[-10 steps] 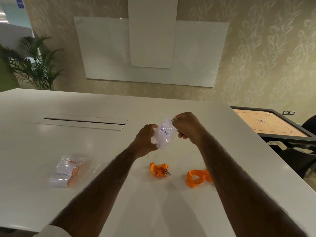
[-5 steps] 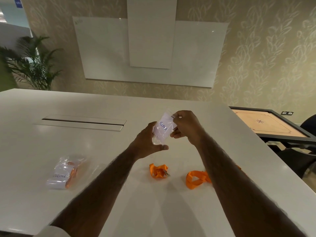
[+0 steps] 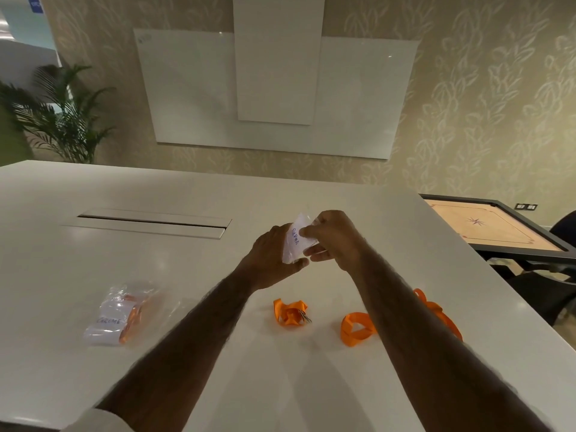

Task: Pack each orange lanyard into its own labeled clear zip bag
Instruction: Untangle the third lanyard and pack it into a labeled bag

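Well off to the left of the grip and nearer to us, a packed bag [image 3: 121, 316] lies flat on the white table [image 3: 93, 385]. It has an orange strap showing through the plastic and a white label that reads CHROME. Farther back on that side, a long cable hatch [image 3: 149, 222] is set into the tabletop.

At the grip itself, our left hand [image 3: 274, 254] curls round the left and lower edge of a clear zip bag [image 3: 297, 241], with the thumb tucked beneath it. The bag is held up off the table, tilted, between the two hands. Its white label carries blue handwriting that we cannot read with certainty. Our right hand [image 3: 335, 238] grasps the bag's upper right edge, fingertips pinched on the plastic.

Below the grip, toward us, a bunched orange lanyard [image 3: 290, 311] lies on the table with its metal clip at its right side. Just to the right of it lies a looped orange lanyard [image 3: 355, 327], touching our right forearm. Beyond that forearm a third orange strap [image 3: 436, 310] shows, partly hidden by the arm.

Far right of the grip, past the table's edge, stands a carrom board [image 3: 492, 226].
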{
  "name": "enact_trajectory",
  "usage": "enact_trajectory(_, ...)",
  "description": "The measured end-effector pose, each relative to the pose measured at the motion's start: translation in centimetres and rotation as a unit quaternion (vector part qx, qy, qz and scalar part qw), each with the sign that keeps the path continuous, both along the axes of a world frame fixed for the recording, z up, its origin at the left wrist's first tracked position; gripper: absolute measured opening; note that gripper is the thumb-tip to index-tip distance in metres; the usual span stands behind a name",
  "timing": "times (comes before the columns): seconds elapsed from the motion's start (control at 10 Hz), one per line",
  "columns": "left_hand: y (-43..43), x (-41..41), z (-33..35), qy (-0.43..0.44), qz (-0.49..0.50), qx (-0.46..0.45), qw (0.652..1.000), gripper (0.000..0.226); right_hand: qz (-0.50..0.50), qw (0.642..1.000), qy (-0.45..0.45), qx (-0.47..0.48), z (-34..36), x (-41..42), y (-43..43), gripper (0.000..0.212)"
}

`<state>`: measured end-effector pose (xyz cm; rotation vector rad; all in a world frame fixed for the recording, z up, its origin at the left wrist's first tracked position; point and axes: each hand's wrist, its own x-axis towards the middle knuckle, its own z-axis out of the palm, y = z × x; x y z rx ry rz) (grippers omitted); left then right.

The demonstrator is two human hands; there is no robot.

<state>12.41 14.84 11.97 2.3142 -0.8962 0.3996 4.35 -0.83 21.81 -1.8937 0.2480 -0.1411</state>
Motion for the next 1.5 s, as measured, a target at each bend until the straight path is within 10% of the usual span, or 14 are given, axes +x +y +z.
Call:
enact_trajectory(0.2, -0.7, 0.1, 0.1, -0.057, -0.041, -0.002, 0.998, 0.068, 0.062, 0.988, 0.111, 0.093, -0.9, 0.0, -0.8, 0.016)
enact_trajectory(0.3, 0.4, -1.2, 0.0, -0.123, -0.433, 0.006, 0.893, 0.07, 0.088, 0.984, 0.132, 0.082, -0.9, -0.1, -1.0, 0.021)
enact_trajectory(0.4, -1.8, 0.4, -1.1, 0.047, 0.212, 0.018, 0.976, 0.088, 0.057, 0.989, 0.116, 0.074, -0.7, 0.1, -0.8, 0.027)
enact_trajectory(0.5, -0.1, -0.3, 0.4, 0.045, 0.029, 0.01, 0.999, 0.083, 0.029, 0.991, 0.123, 0.047, -0.7, 0.3, -0.7, 0.027)
enact_trajectory(0.8, -1.0, -1.2, 1.7, -0.111, -0.054, -0.016, 0.992, 0.046, 0.076, 0.985, 0.156, -0.018, -1.0, 0.5, 0.2, 0.016)
enact_trajectory(1.3, -0.6, -1.5, 1.6, 0.095, -0.048, -0.034, 0.994, 0.12, 0.046, 0.996, 0.075, -0.029, -0.8, 0.5, 1.0, 0.022)
enact_trajectory(1.5, -0.4, -1.2, 1.1, 0.096, -0.04, -0.102, 0.989, 0.091, 0.097, 0.994, 0.042, -0.035, -0.5, 0.8, 0.2, 0.023)
